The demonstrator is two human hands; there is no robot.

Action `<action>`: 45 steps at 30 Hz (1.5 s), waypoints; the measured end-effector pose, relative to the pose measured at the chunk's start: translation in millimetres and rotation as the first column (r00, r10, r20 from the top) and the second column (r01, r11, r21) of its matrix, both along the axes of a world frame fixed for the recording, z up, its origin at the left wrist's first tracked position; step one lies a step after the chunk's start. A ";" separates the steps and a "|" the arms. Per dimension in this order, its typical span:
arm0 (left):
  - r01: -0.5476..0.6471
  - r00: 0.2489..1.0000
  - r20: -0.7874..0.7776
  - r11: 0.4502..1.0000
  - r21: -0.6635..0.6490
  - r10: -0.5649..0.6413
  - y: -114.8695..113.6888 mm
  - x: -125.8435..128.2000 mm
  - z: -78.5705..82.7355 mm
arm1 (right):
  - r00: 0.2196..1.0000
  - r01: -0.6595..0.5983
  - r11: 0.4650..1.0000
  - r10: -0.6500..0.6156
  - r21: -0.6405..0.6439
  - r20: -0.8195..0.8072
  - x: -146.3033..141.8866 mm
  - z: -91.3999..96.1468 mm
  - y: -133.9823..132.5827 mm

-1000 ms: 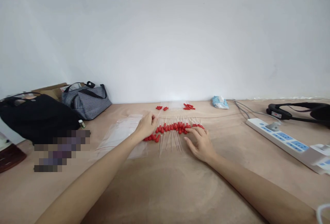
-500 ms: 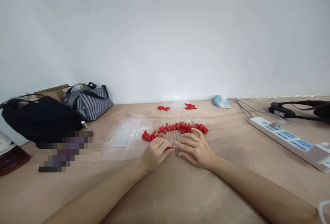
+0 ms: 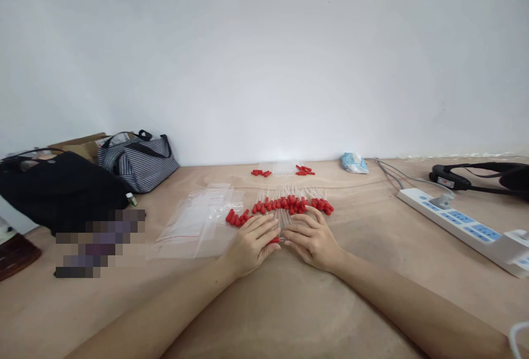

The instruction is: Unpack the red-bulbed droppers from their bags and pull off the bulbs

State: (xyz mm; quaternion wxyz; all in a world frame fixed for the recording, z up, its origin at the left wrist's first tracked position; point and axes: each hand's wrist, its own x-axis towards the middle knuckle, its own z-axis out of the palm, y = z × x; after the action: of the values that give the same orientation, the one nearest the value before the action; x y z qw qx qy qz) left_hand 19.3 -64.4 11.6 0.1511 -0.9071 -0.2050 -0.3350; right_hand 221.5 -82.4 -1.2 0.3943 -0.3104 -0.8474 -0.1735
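Observation:
A row of clear thin droppers with red rubber bulbs (image 3: pixel 289 203) lies on the brown table (image 3: pixel 289 304). My left hand (image 3: pixel 252 243) rests just in front of the row, fingers together and curled, with a red bulb showing at its fingertips. My right hand (image 3: pixel 312 237) lies beside it, fingers stretched flat over the droppers' clear ends. The two hands almost touch. Clear zip bags (image 3: pixel 198 218) lie to the left of the row. Two small groups of red-bulbed droppers (image 3: pixel 303 171) sit farther back near the wall.
A black bag (image 3: pixel 61 191) and a striped bag (image 3: pixel 136 161) stand at the left. A white power strip (image 3: pixel 463 224) and a black headset (image 3: pixel 479 177) lie at the right. A small blue packet (image 3: pixel 353 163) sits by the wall.
My left hand came back from the far left end of the row to the near side, next to my right hand, with a red-bulbed dropper at its fingertips. The right hand shifted slightly nearer.

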 end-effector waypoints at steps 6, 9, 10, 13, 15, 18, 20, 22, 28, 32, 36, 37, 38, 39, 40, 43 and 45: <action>0.031 0.999 -0.016 1.000 0.001 -0.031 -0.7 0.0 -2.0 | 1.000 -0.006 0.998 0.006 0.063 0.010 0.9 -1.1 -2.0; 0.018 1.000 -0.025 1.000 -0.010 -0.018 -1.3 -0.4 -1.9 | 1.000 0.010 0.997 -0.011 0.077 0.019 2.6 -0.9 -2.7; 0.016 1.000 -0.024 1.000 -0.011 -0.016 -1.6 -0.5 -1.7 | 1.000 0.013 0.997 -0.015 0.082 0.021 3.2 -0.7 -2.9; 0.026 1.000 -0.011 1.000 -0.010 -0.026 -2.7 -0.9 -1.2 | 1.000 0.015 0.996 -0.017 0.091 0.019 4.7 0.0 -4.1; 0.027 1.000 -0.003 0.999 -0.017 -0.027 -3.3 -1.2 -1.1 | 1.000 0.021 0.996 -0.023 0.087 0.021 5.1 0.6 -5.0; 0.026 1.000 -0.001 0.999 -0.026 -0.026 -3.7 -1.7 -1.2 | 0.999 0.033 0.996 -0.035 0.082 0.023 5.0 1.2 -6.1; 0.032 0.999 0.001 0.999 -0.025 -0.032 -3.7 -2.0 -1.3 | 0.999 0.037 0.996 -0.038 0.086 0.015 4.6 1.1 -6.5; 0.038 0.999 -0.002 0.999 -0.023 -0.038 -3.7 -2.4 -1.3 | 0.999 0.040 0.995 -0.041 0.090 0.011 4.4 0.6 -6.6; 0.044 0.999 -0.004 0.999 -0.018 -0.044 -3.9 -3.9 -0.8 | 0.999 0.043 0.995 -0.044 0.091 0.014 5.0 -0.7 -6.6; 0.056 0.998 0.012 0.998 -0.011 -0.056 -4.9 -3.3 0.0 | 0.999 0.039 0.996 -0.040 0.084 0.012 5.2 -0.9 -6.7; 0.042 0.999 0.014 0.998 -0.044 -0.042 -5.5 -2.3 -1.4 | 0.999 0.049 0.997 -0.050 0.055 0.014 4.6 -1.3 -6.7; 0.040 0.999 0.018 0.998 -0.053 -0.039 -5.1 -2.8 -2.0 | 0.999 0.050 0.997 -0.051 0.052 0.017 4.8 -1.3 -6.6; 0.041 0.999 0.020 0.997 -0.061 -0.040 -4.5 -3.8 -2.6 | 0.999 0.050 0.997 -0.051 0.050 0.019 5.5 -1.1 -6.5; 0.039 0.999 0.026 0.997 -0.068 -0.037 -3.6 -5.3 -3.1 | 0.998 0.051 0.997 -0.052 0.049 0.019 6.6 -0.9 -6.3; 0.033 0.999 0.036 0.997 -0.073 -0.031 -2.5 -7.4 -3.4 | 0.998 0.055 0.997 -0.056 0.047 0.012 8.2 -0.7 -6.1; -0.039 0.995 0.088 0.994 -0.107 0.049 0.9 -14.3 -3.9 | 0.994 0.102 0.994 -0.101 0.029 -0.036 14.4 -0.7 -5.3; -0.102 0.984 0.128 0.983 -0.151 0.122 2.0 -16.4 -4.4 | 0.986 0.153 0.988 -0.153 0.001 -0.061 17.6 -1.9 -4.5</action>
State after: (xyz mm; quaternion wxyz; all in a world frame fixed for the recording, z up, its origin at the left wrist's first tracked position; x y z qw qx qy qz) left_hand 2.9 -62.4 7.2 0.0897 -0.8776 -0.2894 -0.3715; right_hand 239.1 -86.9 -3.1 0.4063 -0.3786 -0.8082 -0.1959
